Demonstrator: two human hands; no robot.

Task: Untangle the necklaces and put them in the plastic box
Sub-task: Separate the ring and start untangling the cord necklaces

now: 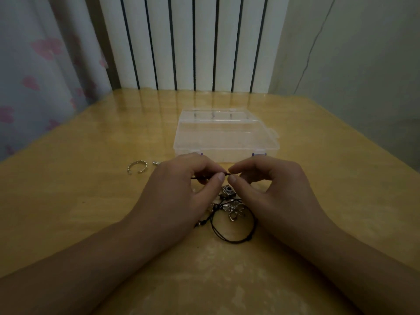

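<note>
Plastic box (225, 135) behind necklaces (229, 214); ring (137, 167) left

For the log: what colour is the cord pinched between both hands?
Black; the cord shows best in the head view, looping on the table below the hands.

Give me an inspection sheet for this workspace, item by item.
Surface: glossy wooden table.
Job's things: tangled necklaces with black cord and silver charms, lying between the hands; clear plastic box behind them, lid apparently shut.
Clutter: open silver ring left of the hands; small silver piece beside it.
Grips: left hand and right hand both pinch the cord at the fingertips.
Cables: thin wire running down the right wall.
Surroundings: white radiator, floral curtain.
</note>
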